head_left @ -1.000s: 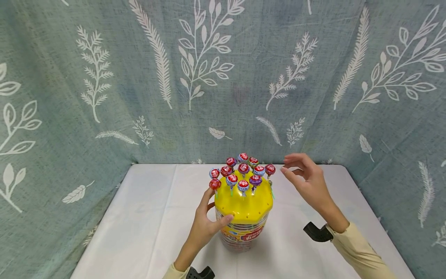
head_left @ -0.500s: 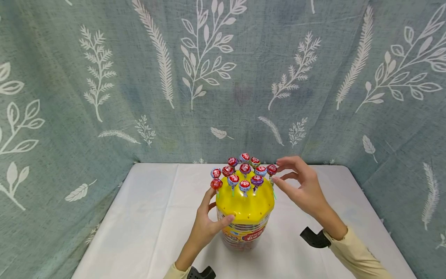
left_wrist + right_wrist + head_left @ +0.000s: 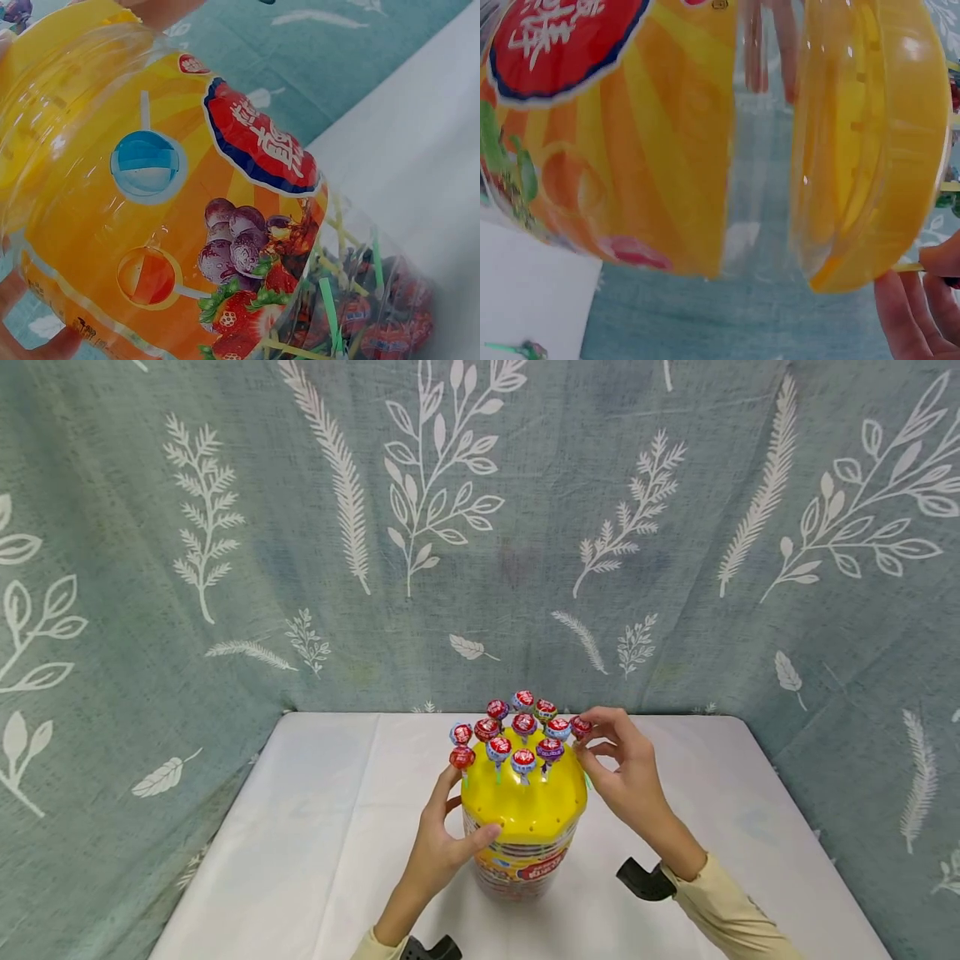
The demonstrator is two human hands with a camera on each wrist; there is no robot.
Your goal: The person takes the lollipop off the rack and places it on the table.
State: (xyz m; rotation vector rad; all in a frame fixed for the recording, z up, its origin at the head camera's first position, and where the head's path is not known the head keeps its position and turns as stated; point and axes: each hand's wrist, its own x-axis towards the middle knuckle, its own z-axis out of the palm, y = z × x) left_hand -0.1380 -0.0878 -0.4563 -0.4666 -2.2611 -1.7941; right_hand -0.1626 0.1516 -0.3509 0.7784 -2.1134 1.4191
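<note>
Around one lollipop (image 3: 577, 727), curled right hand (image 3: 624, 770).

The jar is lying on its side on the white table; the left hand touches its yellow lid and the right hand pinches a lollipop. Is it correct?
Not quite: the head view shows the jar standing upright on the white table. The left hand does touch its yellow lid, and the right hand pinches a lollipop.

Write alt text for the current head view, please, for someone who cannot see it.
A person's left hand holds a jar near its top while the right hand pinches a red lollipop at the right edge of the yellow lid. Other lollipops stand in the lid, and a leaf-print curtain hangs behind the white table.
</note>
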